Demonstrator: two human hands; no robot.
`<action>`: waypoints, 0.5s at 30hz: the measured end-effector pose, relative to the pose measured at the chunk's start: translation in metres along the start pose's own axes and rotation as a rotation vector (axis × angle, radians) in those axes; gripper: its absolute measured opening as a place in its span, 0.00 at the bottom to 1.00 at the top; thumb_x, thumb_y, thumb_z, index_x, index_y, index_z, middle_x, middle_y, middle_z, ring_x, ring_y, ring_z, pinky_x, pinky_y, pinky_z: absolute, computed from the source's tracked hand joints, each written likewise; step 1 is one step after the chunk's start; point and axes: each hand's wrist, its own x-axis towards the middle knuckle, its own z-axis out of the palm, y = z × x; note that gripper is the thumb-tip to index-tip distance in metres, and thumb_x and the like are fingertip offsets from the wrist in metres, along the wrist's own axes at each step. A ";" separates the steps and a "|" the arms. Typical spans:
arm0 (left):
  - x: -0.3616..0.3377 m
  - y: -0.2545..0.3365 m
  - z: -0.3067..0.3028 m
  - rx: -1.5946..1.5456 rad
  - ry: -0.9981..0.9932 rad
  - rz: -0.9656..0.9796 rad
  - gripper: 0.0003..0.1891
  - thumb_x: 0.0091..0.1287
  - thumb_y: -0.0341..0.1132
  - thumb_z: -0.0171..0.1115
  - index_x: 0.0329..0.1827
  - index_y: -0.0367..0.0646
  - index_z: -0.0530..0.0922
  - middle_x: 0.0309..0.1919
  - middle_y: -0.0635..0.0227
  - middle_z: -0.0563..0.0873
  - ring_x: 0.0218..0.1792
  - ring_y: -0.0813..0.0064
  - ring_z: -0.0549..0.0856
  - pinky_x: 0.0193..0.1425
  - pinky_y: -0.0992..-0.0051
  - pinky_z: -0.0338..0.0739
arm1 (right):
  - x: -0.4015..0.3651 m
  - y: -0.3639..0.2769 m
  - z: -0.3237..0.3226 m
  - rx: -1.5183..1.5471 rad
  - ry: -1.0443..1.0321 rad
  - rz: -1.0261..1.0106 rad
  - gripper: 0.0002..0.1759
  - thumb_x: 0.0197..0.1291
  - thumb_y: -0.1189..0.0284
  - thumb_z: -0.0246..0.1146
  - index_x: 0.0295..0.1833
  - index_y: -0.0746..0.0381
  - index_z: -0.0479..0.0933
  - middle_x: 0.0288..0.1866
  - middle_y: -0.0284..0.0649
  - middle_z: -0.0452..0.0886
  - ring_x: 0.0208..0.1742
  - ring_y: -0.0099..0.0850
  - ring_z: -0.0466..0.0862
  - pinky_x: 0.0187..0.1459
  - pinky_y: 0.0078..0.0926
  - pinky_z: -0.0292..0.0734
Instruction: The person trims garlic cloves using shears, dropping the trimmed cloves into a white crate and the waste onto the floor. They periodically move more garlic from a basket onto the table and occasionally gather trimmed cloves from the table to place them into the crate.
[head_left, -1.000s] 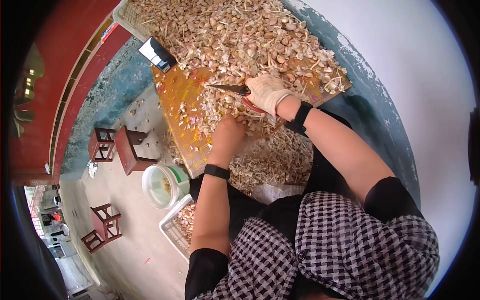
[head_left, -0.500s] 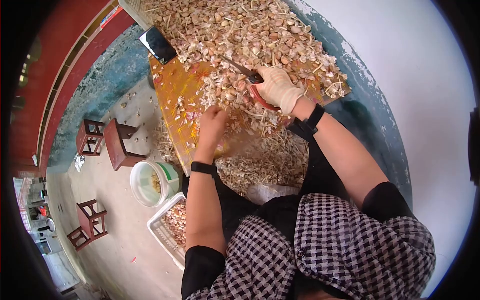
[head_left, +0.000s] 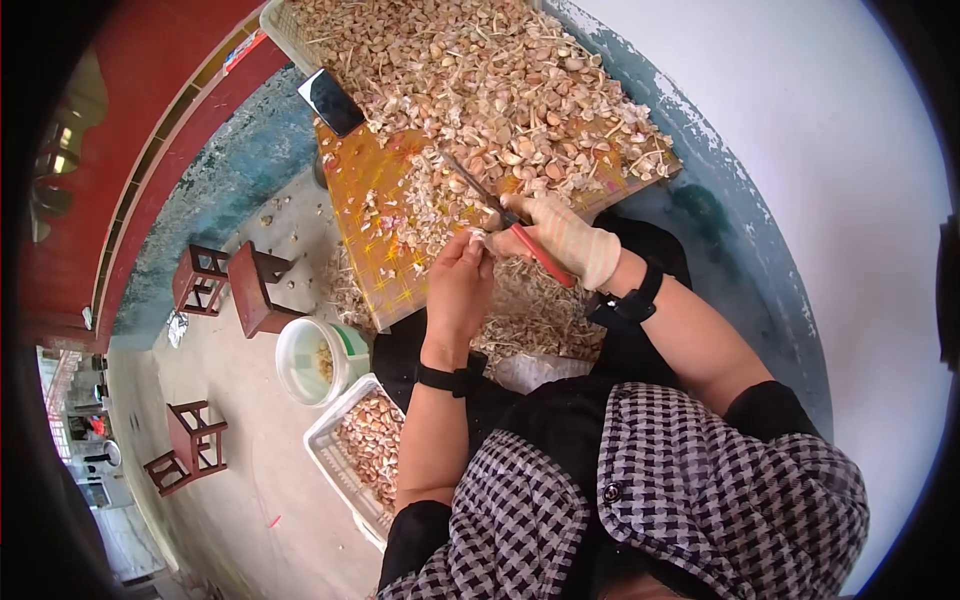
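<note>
While my bare left hand [head_left: 460, 292] pinches a small whitish piece, apparently garlic [head_left: 478, 237], between thumb and fingers, my right hand [head_left: 568, 240], in a cream knitted glove, is closed round the red-handled scissors with dark blades [head_left: 538, 255]. Both hands are near the centre of the frame, at the near edge of the orange patterned tabletop [head_left: 365, 245]. Blades point to the upper left, over the heap of loose, pinkish-tan garlic cloves [head_left: 470, 60] that spreads across the top of the frame; whether they are parted, cannot tell. Main hazard, as I judge it: bare fingertips lie just beside the scissors, so a slip of the small piece or a careless turn of the gloved wrist could nick the skin. Pinch is shallow; a loose hold could drop the piece into the dry stalks and husks [head_left: 540, 315] below. Black flat phone [head_left: 332, 102], upper left, lies by the table's edge against the cloves; a shove through the heap could tip it off.
</note>
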 end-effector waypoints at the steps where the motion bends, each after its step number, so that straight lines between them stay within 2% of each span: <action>1: -0.005 0.005 0.000 0.019 0.032 -0.009 0.06 0.74 0.33 0.54 0.47 0.41 0.76 0.33 0.74 0.78 0.26 0.87 0.70 0.23 0.88 0.60 | -0.005 0.000 -0.005 -0.138 0.010 -0.075 0.26 0.52 0.51 0.70 0.41 0.65 0.81 0.30 0.47 0.83 0.34 0.45 0.82 0.40 0.35 0.76; 2: -0.008 0.009 -0.002 0.027 0.025 0.004 0.06 0.74 0.33 0.54 0.46 0.40 0.75 0.34 0.74 0.78 0.26 0.87 0.69 0.23 0.88 0.59 | -0.009 -0.001 -0.009 -0.276 0.021 -0.149 0.29 0.51 0.48 0.69 0.41 0.65 0.81 0.31 0.47 0.84 0.35 0.47 0.84 0.41 0.37 0.77; 3: -0.011 0.012 -0.004 0.033 0.019 0.014 0.05 0.74 0.32 0.54 0.46 0.40 0.75 0.34 0.74 0.78 0.25 0.87 0.69 0.23 0.88 0.59 | -0.020 -0.007 -0.013 -0.580 0.081 -0.171 0.30 0.51 0.46 0.68 0.42 0.64 0.80 0.37 0.46 0.84 0.42 0.46 0.84 0.46 0.38 0.78; 6: -0.023 0.020 0.002 0.003 -0.032 0.005 0.05 0.73 0.31 0.54 0.45 0.40 0.75 0.34 0.73 0.78 0.24 0.88 0.67 0.22 0.88 0.58 | -0.040 -0.009 -0.024 -0.822 0.125 -0.241 0.29 0.51 0.47 0.68 0.44 0.63 0.79 0.43 0.46 0.83 0.48 0.45 0.83 0.49 0.41 0.78; 7: -0.027 0.022 0.005 -0.013 -0.057 -0.005 0.04 0.73 0.31 0.55 0.45 0.40 0.75 0.35 0.72 0.78 0.24 0.88 0.66 0.22 0.88 0.58 | -0.050 -0.015 -0.028 -0.889 0.039 -0.175 0.30 0.51 0.48 0.68 0.46 0.63 0.78 0.45 0.46 0.82 0.49 0.44 0.83 0.49 0.40 0.78; 13: -0.031 0.012 0.003 -0.226 -0.065 -0.067 0.07 0.72 0.32 0.57 0.47 0.39 0.75 0.34 0.67 0.77 0.22 0.86 0.67 0.21 0.88 0.58 | -0.065 -0.009 -0.033 -0.917 0.060 -0.203 0.29 0.51 0.48 0.68 0.45 0.63 0.78 0.43 0.46 0.82 0.48 0.45 0.83 0.48 0.41 0.78; 15: -0.028 0.010 0.002 -0.178 -0.101 -0.056 0.08 0.72 0.32 0.57 0.48 0.39 0.75 0.34 0.67 0.77 0.22 0.86 0.67 0.21 0.88 0.58 | -0.065 -0.004 -0.032 -0.916 0.071 -0.212 0.29 0.51 0.47 0.68 0.44 0.63 0.77 0.41 0.46 0.82 0.46 0.45 0.83 0.46 0.41 0.78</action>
